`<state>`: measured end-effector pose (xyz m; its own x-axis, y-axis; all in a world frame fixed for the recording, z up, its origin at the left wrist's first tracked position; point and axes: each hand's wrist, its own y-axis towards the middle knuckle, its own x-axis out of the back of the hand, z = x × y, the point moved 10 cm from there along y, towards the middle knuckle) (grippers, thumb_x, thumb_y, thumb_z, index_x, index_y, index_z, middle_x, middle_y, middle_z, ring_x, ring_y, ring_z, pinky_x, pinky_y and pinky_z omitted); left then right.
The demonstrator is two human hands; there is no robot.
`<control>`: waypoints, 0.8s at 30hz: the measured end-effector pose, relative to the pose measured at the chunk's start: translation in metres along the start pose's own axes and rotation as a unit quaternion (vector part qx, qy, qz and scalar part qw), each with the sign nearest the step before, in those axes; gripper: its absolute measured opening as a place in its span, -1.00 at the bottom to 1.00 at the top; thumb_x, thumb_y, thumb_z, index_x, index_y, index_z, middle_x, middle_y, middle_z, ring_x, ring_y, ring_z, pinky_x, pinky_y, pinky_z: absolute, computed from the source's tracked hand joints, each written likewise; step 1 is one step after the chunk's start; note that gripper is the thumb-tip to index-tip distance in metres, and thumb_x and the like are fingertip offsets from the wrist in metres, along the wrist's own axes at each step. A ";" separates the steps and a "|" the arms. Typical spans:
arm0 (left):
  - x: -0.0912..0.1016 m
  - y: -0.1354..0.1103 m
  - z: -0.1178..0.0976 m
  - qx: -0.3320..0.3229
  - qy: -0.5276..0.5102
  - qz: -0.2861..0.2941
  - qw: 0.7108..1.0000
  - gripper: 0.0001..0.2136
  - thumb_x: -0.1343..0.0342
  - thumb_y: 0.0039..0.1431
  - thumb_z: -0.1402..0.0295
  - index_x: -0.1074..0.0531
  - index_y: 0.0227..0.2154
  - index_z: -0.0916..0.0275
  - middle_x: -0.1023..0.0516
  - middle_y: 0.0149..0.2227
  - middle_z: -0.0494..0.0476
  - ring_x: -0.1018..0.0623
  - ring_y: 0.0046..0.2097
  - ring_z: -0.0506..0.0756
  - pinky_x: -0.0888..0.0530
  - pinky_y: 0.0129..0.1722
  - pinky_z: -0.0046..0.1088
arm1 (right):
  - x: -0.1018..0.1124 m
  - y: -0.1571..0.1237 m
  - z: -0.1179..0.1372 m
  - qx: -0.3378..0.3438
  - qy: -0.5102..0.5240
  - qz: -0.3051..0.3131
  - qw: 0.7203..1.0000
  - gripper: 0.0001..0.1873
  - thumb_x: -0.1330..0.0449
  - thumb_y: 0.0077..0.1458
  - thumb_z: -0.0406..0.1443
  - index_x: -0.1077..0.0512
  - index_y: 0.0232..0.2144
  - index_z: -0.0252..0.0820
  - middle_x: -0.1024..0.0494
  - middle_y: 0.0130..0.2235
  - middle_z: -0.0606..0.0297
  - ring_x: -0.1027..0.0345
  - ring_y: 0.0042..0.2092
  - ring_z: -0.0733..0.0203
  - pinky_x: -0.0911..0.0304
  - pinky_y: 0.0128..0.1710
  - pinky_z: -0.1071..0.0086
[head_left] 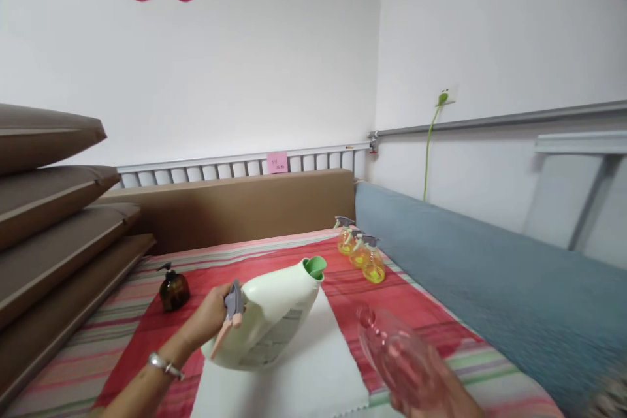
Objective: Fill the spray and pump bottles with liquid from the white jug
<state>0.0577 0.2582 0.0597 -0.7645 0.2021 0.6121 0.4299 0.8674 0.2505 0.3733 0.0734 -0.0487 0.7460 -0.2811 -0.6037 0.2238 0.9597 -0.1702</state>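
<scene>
Left hand [218, 312] grips grey spray head [235, 300] and, we judge, pale jug [274, 307], tilted above white cloth [318, 366]; right hand [441, 398] grips pink bottle [396, 349], apart from jug; we'd fear spills if jug tips lower, or the doubled left grasp slips

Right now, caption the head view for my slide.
Left hand holds a tilted pale jug and a grey-and-pink spray head; right hand holds a translucent pink bottle.
</scene>
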 end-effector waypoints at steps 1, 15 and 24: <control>-0.004 -0.001 0.001 0.001 0.005 0.013 1.000 -0.93 -0.07 -0.14 0.40 -0.38 -0.54 0.28 -0.48 -0.56 0.02 -0.38 -0.50 0.02 -0.27 -0.50 -0.52 | 0.003 0.002 0.011 0.000 0.030 -0.023 0.999 -0.62 -0.17 -0.06 0.07 -0.45 -0.21 0.10 -0.57 -0.12 0.33 -0.43 -0.09 0.02 -0.41 -0.31 0.19; -0.030 -0.003 0.013 0.003 -0.050 0.033 0.998 -0.83 0.07 -0.06 0.41 -0.43 -0.48 0.27 -0.57 -0.52 0.06 -0.49 -0.46 0.07 -0.30 -0.48 -0.51 | -0.004 0.060 0.079 0.083 -0.151 -0.041 0.984 -0.60 -0.18 -0.02 -0.03 -0.35 -0.11 0.07 -0.47 -0.02 0.32 -0.43 -0.23 0.14 -0.38 -0.43 0.35; -0.028 -0.007 0.001 -0.006 -0.049 0.034 0.998 -0.81 0.11 -0.10 0.47 -0.42 -0.55 0.25 -0.58 -0.55 0.04 -0.51 -0.46 0.08 -0.33 -0.44 -0.50 | -0.024 0.070 0.092 0.087 -0.264 -0.031 0.960 -0.54 -0.15 -0.02 0.00 -0.29 -0.05 0.07 -0.32 0.14 0.23 -0.38 -0.06 0.01 -0.38 -0.42 0.30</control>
<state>0.0758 0.2472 0.0405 -0.7763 0.3045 0.5519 0.4875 0.8451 0.2194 0.4289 0.1469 0.0259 0.9318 -0.3458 -0.1103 0.3443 0.9383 -0.0331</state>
